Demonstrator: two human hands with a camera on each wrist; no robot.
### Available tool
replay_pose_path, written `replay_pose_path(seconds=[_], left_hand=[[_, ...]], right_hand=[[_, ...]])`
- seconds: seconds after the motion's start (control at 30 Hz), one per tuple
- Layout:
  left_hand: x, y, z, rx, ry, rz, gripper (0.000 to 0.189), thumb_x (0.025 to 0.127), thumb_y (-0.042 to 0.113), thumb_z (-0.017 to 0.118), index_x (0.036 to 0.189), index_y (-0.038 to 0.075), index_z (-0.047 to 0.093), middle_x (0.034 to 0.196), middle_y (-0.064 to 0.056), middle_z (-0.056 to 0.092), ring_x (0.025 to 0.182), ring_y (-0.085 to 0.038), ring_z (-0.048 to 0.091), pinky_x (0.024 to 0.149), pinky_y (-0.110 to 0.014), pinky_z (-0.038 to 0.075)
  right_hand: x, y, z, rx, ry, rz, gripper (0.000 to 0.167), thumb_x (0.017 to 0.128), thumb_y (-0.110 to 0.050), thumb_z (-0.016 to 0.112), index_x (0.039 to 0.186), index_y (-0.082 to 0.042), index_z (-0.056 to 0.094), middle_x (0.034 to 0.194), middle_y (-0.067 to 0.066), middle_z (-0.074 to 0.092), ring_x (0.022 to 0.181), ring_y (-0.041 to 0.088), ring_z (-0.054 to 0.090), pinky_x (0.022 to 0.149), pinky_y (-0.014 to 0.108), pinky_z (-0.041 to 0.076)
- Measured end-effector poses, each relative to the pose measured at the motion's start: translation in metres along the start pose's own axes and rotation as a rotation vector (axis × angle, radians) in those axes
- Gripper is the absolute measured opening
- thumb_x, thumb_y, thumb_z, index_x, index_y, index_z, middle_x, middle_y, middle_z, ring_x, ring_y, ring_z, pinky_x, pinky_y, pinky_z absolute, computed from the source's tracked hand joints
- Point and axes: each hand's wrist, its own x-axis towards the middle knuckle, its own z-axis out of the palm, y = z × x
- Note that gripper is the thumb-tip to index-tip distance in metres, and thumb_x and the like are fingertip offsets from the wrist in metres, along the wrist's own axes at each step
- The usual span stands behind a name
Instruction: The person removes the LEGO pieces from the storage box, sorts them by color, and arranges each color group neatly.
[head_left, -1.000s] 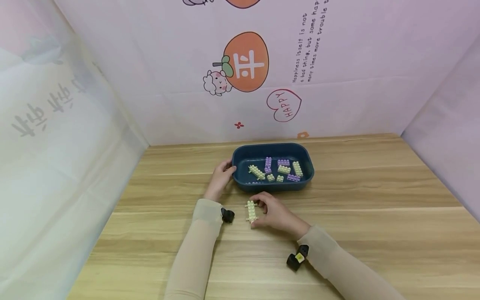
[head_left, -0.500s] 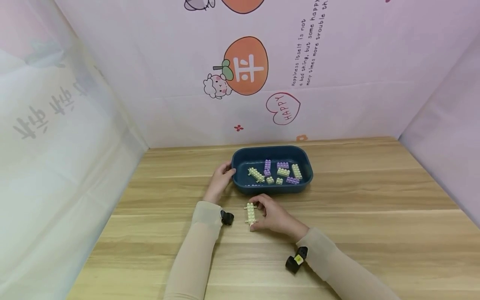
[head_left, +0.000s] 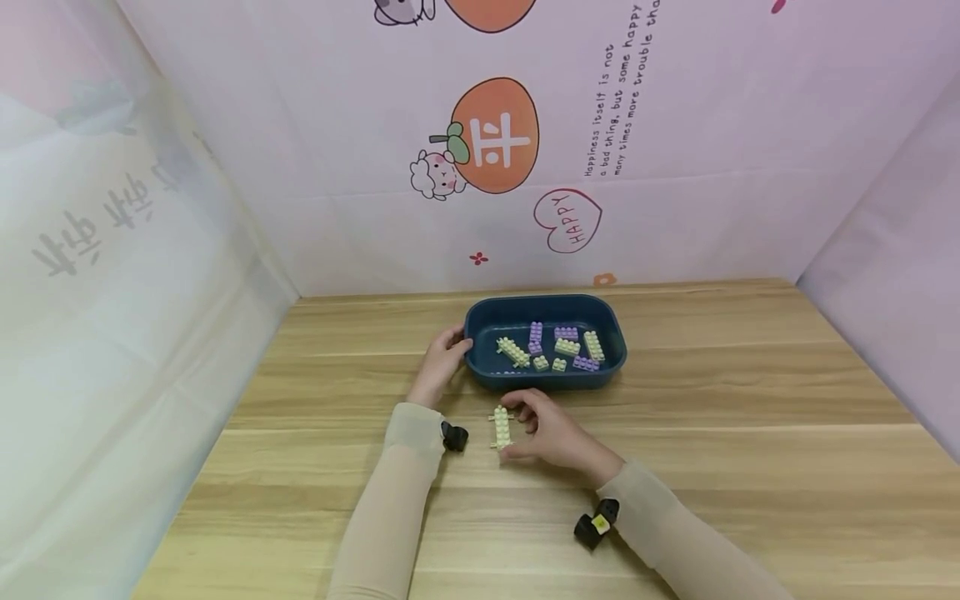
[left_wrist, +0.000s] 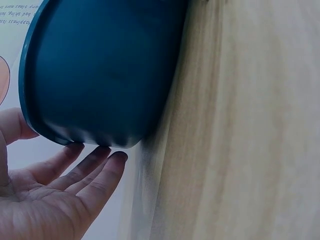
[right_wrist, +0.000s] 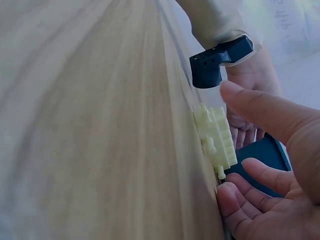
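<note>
On the wood-grain tabletop (head_left: 712, 400), near the middle of the scene, we find a pale yellow studded brick (head_left: 502, 427) with short pegs jutting from both long sides. It lies lengthwise, near to far, just in front of a navy blue tray (head_left: 555, 381), toward the tray's left end. A person's right hand (head_left: 555, 433) arches round the brick from the right, thumb (right_wrist: 260, 102) by its near end and fingers by its far end. The right wrist view shows us a gap between thumb and brick, so we take this grasp as wide and loose; whether a fingertip touches the far end, we cannot tell. The left hand (head_left: 438, 362) pinches the tray's left end, thumb at the rim, fingertips (left_wrist: 117, 159) against the outside wall.

Inside the tray lie purple bricks (head_left: 566, 332), plain pale yellow bricks (head_left: 567, 346) and, at the left, a second pegged brick (head_left: 513, 352).

To handle the brick on the table well, we would, in our judgement, bring thumb and fingers squarely to its two ends, clear of the pegs, pressing lightly so that it doesn't twist. A gentle hold on the tray seems enough; pulling could slide it into the brick.
</note>
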Motion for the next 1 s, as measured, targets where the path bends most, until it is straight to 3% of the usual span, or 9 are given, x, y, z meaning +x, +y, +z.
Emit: replay_pose_path(seconds=[0.1, 0.33, 0.6, 0.77, 1.0], left_hand=[[-0.001, 0.001, 0.001, 0.004, -0.006, 0.007, 0.045, 0.099, 0.013, 0.05, 0.142, -0.001, 0.044, 0.141, -0.019, 0.049, 0.126, -0.028, 0.049, 0.105, -0.042, 0.045], [-0.018, 0.025, -0.001, -0.007, -0.052, -0.022, 0.047, 0.1, 0.007, 0.047, 0.144, -0.006, 0.038, 0.146, -0.024, 0.043, 0.132, -0.034, 0.044, 0.108, -0.047, 0.041], [-0.003, 0.003, -0.001, 0.0, -0.017, 0.0, 0.046, 0.1, 0.012, 0.049, 0.144, -0.001, 0.041, 0.145, -0.019, 0.045, 0.131, -0.03, 0.046, 0.108, -0.044, 0.042], [-0.002, 0.001, -0.001, 0.01, -0.002, 0.002, 0.045, 0.1, 0.012, 0.05, 0.143, 0.0, 0.043, 0.143, -0.017, 0.047, 0.129, -0.028, 0.048, 0.106, -0.043, 0.043], [-0.001, 0.001, -0.001, 0.005, -0.006, -0.002, 0.045, 0.1, 0.012, 0.05, 0.143, 0.001, 0.044, 0.142, -0.017, 0.048, 0.129, -0.028, 0.048, 0.106, -0.043, 0.043]], right_hand=[[-0.001, 0.002, 0.0, -0.005, 0.026, -0.01, 0.071, 0.07, -0.023, 0.088, 0.13, -0.004, 0.055, 0.117, 0.011, 0.056, 0.095, 0.021, 0.049, 0.075, 0.023, 0.046], [-0.005, -0.003, -0.002, 0.031, 0.097, 0.027, 0.069, 0.072, -0.018, 0.086, 0.132, 0.0, 0.054, 0.116, 0.01, 0.06, 0.099, 0.022, 0.055, 0.08, 0.029, 0.05], [-0.013, -0.017, -0.008, 0.064, 0.125, 0.01, 0.059, 0.075, -0.015, 0.083, 0.127, -0.001, 0.058, 0.114, 0.012, 0.066, 0.104, 0.028, 0.061, 0.088, 0.04, 0.053], [-0.014, -0.024, -0.012, 0.075, 0.131, -0.011, 0.055, 0.077, -0.017, 0.082, 0.126, -0.005, 0.06, 0.117, 0.013, 0.066, 0.105, 0.029, 0.062, 0.091, 0.045, 0.051], [-0.011, -0.034, -0.019, 0.054, 0.145, -0.041, 0.052, 0.078, -0.017, 0.081, 0.125, -0.006, 0.062, 0.121, 0.012, 0.066, 0.106, 0.029, 0.062, 0.094, 0.043, 0.051]])
